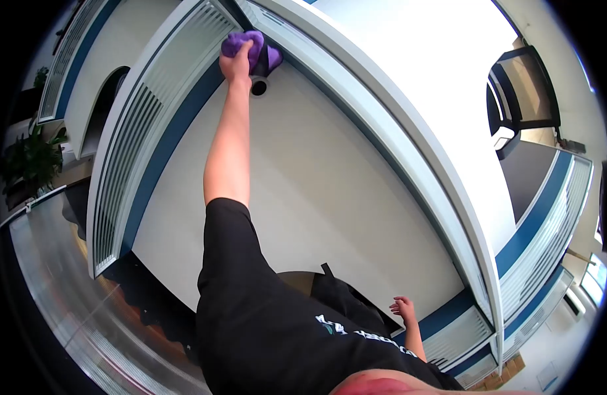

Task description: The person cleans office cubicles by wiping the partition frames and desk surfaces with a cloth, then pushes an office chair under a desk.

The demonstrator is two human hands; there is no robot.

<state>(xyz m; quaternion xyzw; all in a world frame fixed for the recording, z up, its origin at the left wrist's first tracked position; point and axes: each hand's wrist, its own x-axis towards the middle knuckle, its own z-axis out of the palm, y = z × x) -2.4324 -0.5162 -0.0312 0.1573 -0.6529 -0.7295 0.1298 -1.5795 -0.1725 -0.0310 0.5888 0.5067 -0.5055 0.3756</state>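
Observation:
My left hand [235,68] reaches out to the far corner of the desk and grips a bunched purple cloth [256,47], thumb on top. The cloth lies against the corner where two partition panels meet. Just beside my wrist is a dark round opening with a grey rim [258,86], next to a black patch partly covered by the cloth. My right hand [402,307] is held low near the right end of the desk, its fingers loosely apart with nothing in them. The pale desk top [310,191] stretches between both hands.
Blue-and-glass partitions [382,125] border the desk on the far and left sides. A black chair [346,296] stands at the near edge by my body. Another chair [528,85] sits beyond the right partition, and a plant [37,158] at far left.

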